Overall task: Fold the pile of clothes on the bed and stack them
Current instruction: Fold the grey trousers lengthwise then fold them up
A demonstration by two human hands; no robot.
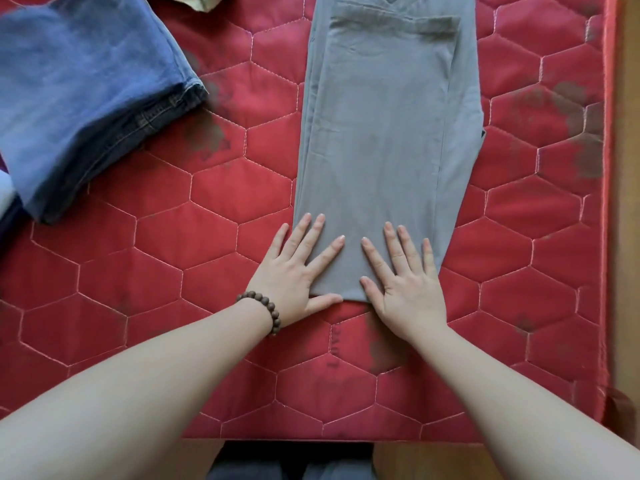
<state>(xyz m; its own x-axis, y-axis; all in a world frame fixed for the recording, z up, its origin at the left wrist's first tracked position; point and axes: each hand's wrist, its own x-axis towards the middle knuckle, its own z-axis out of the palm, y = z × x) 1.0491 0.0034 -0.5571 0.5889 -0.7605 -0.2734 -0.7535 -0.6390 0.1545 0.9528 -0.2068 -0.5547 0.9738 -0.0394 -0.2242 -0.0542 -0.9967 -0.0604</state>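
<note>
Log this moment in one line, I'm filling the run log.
stage: smoothing | left hand: flat on gray trousers hem | right hand: same | folded jeans: far left on red quilt

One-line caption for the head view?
Both hands, left and right, press flat on the near end of grey trousers on a red quilt.
</note>
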